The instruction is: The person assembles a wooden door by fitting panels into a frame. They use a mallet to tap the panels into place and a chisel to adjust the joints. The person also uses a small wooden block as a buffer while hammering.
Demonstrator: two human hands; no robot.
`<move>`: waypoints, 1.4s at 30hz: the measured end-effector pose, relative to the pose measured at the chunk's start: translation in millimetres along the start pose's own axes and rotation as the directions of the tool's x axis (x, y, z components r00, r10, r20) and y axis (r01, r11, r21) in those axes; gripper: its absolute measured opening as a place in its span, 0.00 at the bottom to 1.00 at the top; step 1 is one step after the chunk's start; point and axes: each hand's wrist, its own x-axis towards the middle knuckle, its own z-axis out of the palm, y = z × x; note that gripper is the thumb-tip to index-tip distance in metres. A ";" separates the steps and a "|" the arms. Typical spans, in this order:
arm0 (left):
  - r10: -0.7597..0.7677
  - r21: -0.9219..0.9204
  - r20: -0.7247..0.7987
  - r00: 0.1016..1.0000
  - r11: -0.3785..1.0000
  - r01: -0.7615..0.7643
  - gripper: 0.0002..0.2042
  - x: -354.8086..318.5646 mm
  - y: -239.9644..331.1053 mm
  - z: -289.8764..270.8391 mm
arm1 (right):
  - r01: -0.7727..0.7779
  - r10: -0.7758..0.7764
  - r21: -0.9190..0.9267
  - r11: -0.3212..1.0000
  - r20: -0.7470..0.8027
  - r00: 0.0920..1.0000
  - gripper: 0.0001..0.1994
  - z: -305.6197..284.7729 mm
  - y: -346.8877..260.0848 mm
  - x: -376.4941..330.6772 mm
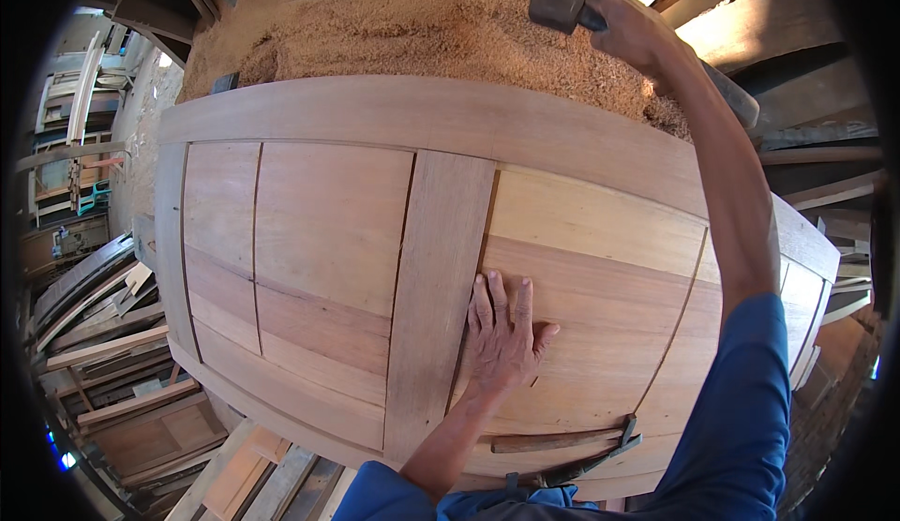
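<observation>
A large pale wooden panelled door lies flat in front of me, with grooves between its boards and frame pieces. My left hand rests on the door with fingers apart, beside the wide middle frame piece; nothing is in it. Beyond the door's far edge, at the upper right, my right hand is closed round the handle of a mallet. Its dark blocky head points left and its handle end sticks out behind my forearm. Near my body, a hammer with a wooden handle lies on the door.
Sawdust is heaped beyond the door's far edge. Stacked boards and frames stand at the left, and more timber leans at the right. Loose wood pieces lie by the near left edge.
</observation>
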 end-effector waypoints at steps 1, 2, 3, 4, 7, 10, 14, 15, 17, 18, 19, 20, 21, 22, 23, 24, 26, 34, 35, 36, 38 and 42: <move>0.002 -0.005 0.000 1.000 1.000 -0.002 0.42 1.3 0.4 -0.8 | -0.042 0.042 -0.003 0.999 -0.054 0.998 0.25 1.6 1.4 6.0; 0.003 -0.009 0.000 1.000 1.000 -0.003 0.42 1.9 0.9 -1.8 | -0.084 0.083 -0.004 0.996 -0.108 0.991 0.25 3.2 3.3 9.7; 0.005 -0.014 0.000 1.000 1.000 -0.005 0.42 2.5 1.3 -2.9 | -0.104 0.100 0.051 0.993 0.073 0.992 0.23 5.5 4.0 15.1; 0.005 -0.002 0.008 1.000 1.000 -0.005 0.42 3.2 1.1 -4.0 | 0.053 -0.013 -0.211 0.976 0.184 0.983 0.23 19.2 -10.2 19.9; 0.002 -0.003 0.028 1.000 1.000 -0.002 0.42 1.3 0.7 -4.1 | 0.197 -0.104 -0.235 0.952 0.358 0.928 0.21 28.6 -34.7 0.5; -0.005 -0.034 0.020 1.000 0.999 0.005 0.42 2.0 0.3 -4.4 | 0.212 -0.186 -0.119 0.970 0.195 0.963 0.19 19.8 -13.9 8.4; -0.002 -0.033 0.013 1.000 0.999 0.003 0.42 0.7 -0.5 -1.1 | -0.040 0.037 0.097 0.995 0.027 0.999 0.21 5.1 -15.3 5.9; 0.003 -0.034 0.009 1.000 0.999 -0.003 0.42 0.4 -1.2 -0.4 | -0.059 0.057 0.077 0.995 0.035 0.998 0.21 11.3 -11.3 13.5; 0.012 -0.033 0.013 1.000 0.999 -0.012 0.42 1.1 -1.2 0.2 | 0.109 -0.075 -0.196 0.975 0.174 0.982 0.21 23.6 -15.1 20.9; 0.016 -0.033 0.015 1.000 0.999 -0.015 0.42 2.6 -0.9 -0.1 | 0.107 -0.042 -0.254 0.961 0.252 0.967 0.22 31.3 -20.3 13.1; 0.008 -0.039 0.022 1.000 0.999 -0.007 0.42 2.8 -0.3 0.0 | 0.131 -0.021 -0.311 0.941 0.333 0.943 0.22 32.5 -44.4 2.7; 0.004 -0.038 0.029 1.000 0.999 -0.003 0.42 2.6 -1.4 -1.7 | 0.124 -0.024 -0.288 0.950 0.328 0.944 0.22 29.4 -49.3 1.3; 0.000 -0.037 0.035 0.999 0.999 0.001 0.42 1.3 -2.4 -2.4 | 0.157 -0.085 -0.238 0.959 0.286 0.954 0.22 28.6 -47.8 1.5; -0.002 -0.030 0.026 1.000 1.000 0.003 0.42 0.5 -2.2 -1.3 | 0.191 -0.143 -0.194 0.962 0.237 0.961 0.22 24.6 -42.3 5.3; -0.005 -0.023 0.016 1.000 1.000 0.006 0.42 -1.2 -2.4 0.6 | 0.228 -0.199 -0.152 0.962 0.185 0.962 0.22 20.8 -37.2 9.5; -0.009 -0.016 0.006 1.000 1.000 0.009 0.42 -2.2 -2.3 1.7 | 0.200 -0.191 -0.139 0.970 0.071 0.979 0.22 17.7 -33.2 14.5; -0.017 -0.021 0.029 0.999 1.000 0.018 0.42 -0.4 -0.8 -2.9 | 0.134 -0.149 -0.106 0.985 -0.148 0.978 0.23 15.4 -22.9 17.2; -0.007 0.002 0.027 1.000 1.000 0.007 0.41 -0.4 1.4 -4.2 | 0.225 -0.125 -0.288 0.931 0.328 0.936 0.19 26.0 -42.8 10.8; -0.008 -0.002 0.029 1.000 1.000 0.008 0.41 -1.6 2.3 -5.6 | 0.350 -0.326 -0.195 0.916 0.145 0.934 0.19 34.7 -18.6 11.9; -0.006 -0.004 0.031 0.999 1.000 0.006 0.41 1.1 0.9 -6.2 | 0.285 -0.275 -0.140 0.948 0.084 0.958 0.19 31.6 -15.7 12.5; -0.009 -0.003 0.028 1.000 1.000 0.009 0.41 2.6 0.7 -5.9 | 0.172 -0.172 -0.017 0.985 -0.023 0.985 0.20 22.1 -15.2 15.5; 0.002 -0.008 0.039 0.999 1.000 -0.002 0.41 3.6 0.4 -5.1 | 0.060 -0.049 -0.126 0.990 0.090 0.995 0.17 20.1 -1.9 30.0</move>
